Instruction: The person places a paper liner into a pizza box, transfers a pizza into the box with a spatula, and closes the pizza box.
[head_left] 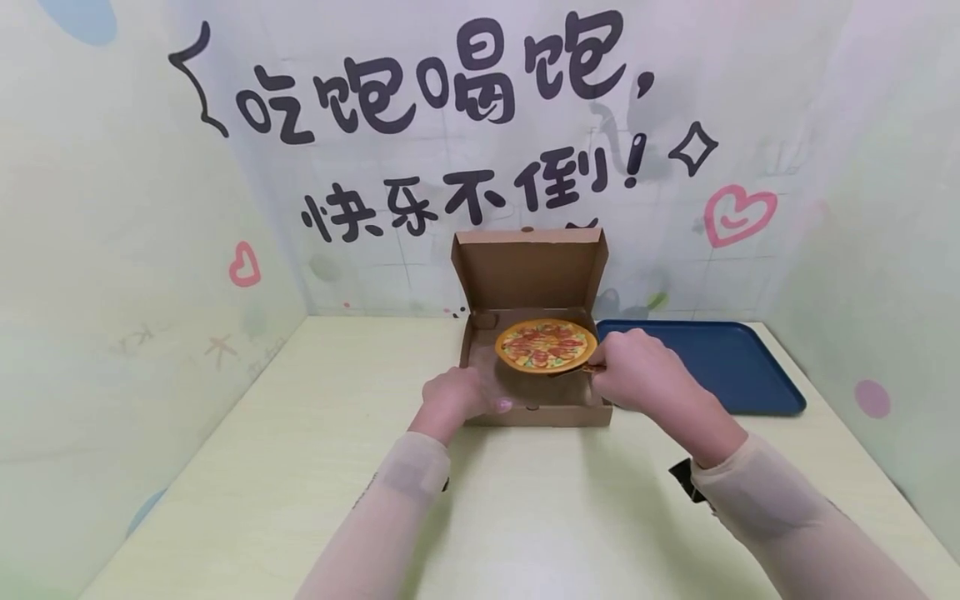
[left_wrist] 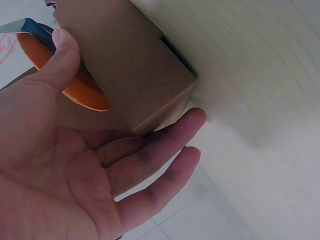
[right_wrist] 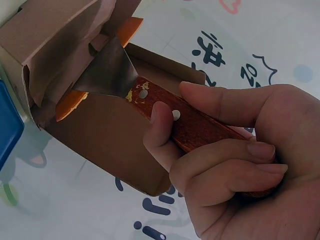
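An open cardboard pizza box (head_left: 534,417) stands near the back wall, lid raised. Over its base is a round pizza (head_left: 546,346) with an orange crust, its right edge near the box's right side. My right hand (head_left: 633,368) grips the reddish wooden handle of a pizza server (right_wrist: 187,120). Its metal blade (right_wrist: 109,70) lies against the underside of the pizza, as the right wrist view shows. At the box's front left corner, my left hand (head_left: 455,393) holds the cardboard, thumb over the front wall and fingers along the outer left side.
A dark blue tray (head_left: 697,367) lies right of the box, close beside it. The pale table (head_left: 360,467) is bounded by printed walls at the back and both sides. The raised lid (head_left: 528,271) stands just in front of the back wall.
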